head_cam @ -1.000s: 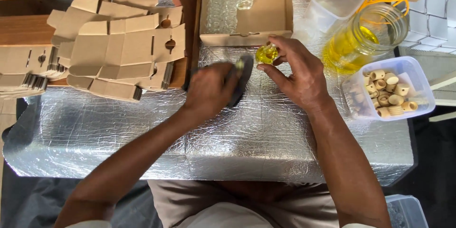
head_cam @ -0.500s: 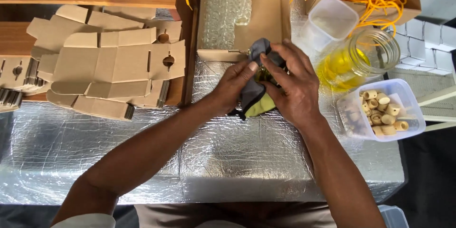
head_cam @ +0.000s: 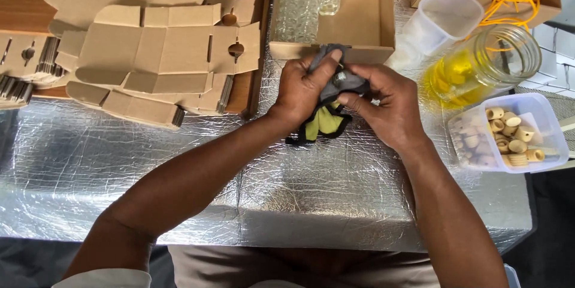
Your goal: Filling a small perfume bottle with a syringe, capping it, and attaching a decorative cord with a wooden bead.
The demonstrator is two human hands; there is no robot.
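Left hand (head_cam: 305,87) and right hand (head_cam: 386,105) both closed around a grey and yellow-green cloth (head_cam: 328,117), bunched above the foil-covered table (head_cam: 179,186), just in front of the open cardboard box (head_cam: 359,18); whatever sits inside the folds hidden. Within easy right-hand reach: glass jar of yellow liquid (head_cam: 479,63), plastic tub of corks (head_cam: 509,135). Flat cardboard blanks (head_cam: 156,48) stacked left, out of the way.
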